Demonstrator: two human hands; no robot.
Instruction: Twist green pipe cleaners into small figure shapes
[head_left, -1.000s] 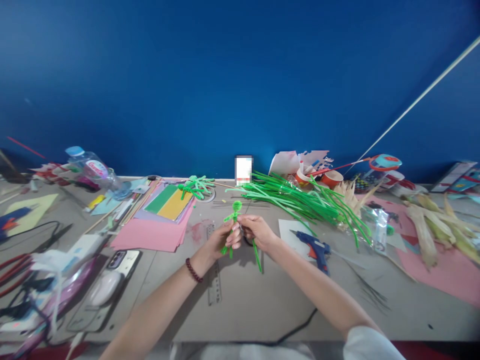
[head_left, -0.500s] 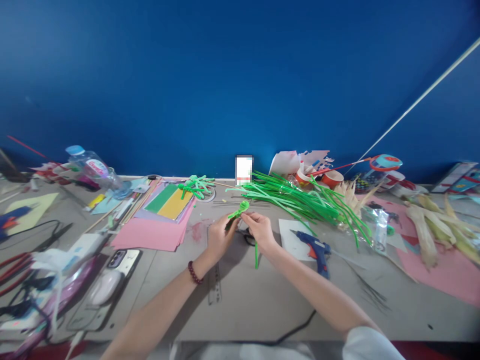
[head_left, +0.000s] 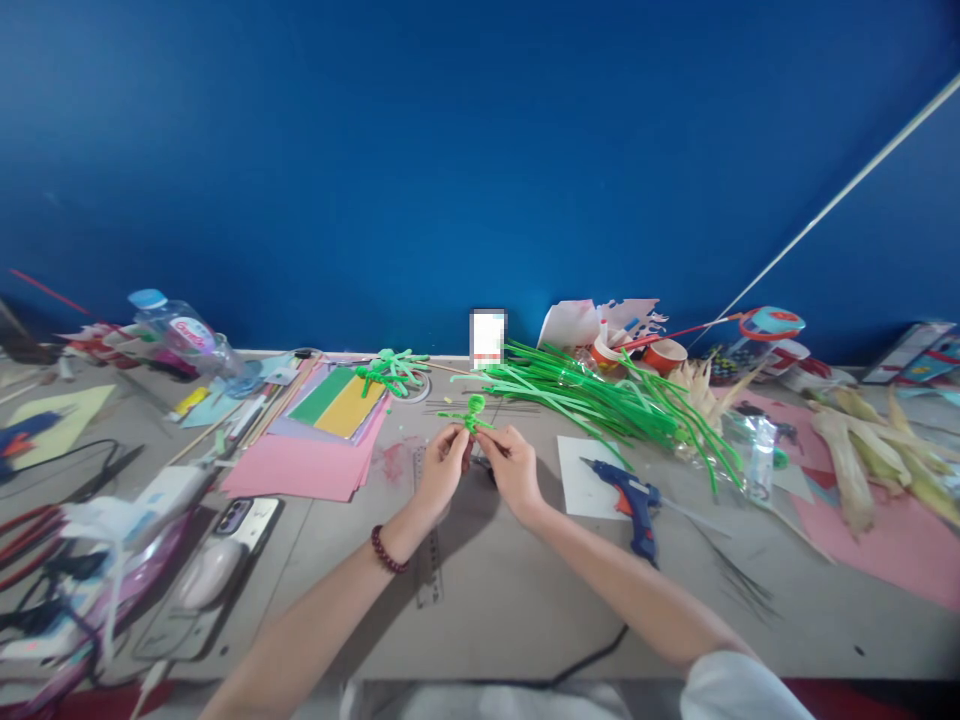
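Between my two hands, over the middle of the table, is a small green pipe cleaner figure [head_left: 475, 411] with a round coiled top and thin ends sticking out to both sides. My left hand [head_left: 441, 475] is closed, pinching it low on the left. From the right, the fingers of my right hand [head_left: 516, 474] are pressed together on its lower part. Fingers hide the bottom of the figure. A dark object [head_left: 486, 470], mostly covered, lies behind my hands. Beneath my left wrist a clear ruler [head_left: 430, 575] rests on the table.
A blue glue gun [head_left: 636, 505] lies partly on white paper [head_left: 571, 480] at right. Behind it spreads a bundle of green pipe cleaners [head_left: 600, 395]. To the left are pink sheets [head_left: 307, 470], a phone [head_left: 251, 525] and a tilted bottle [head_left: 187, 335]. Corn husks [head_left: 855, 470] lie far right.
The figure has turned and tipped upright, its ends now showing on both sides. The green strand that hung below my right hand is out of sight. My hands have shifted slightly.
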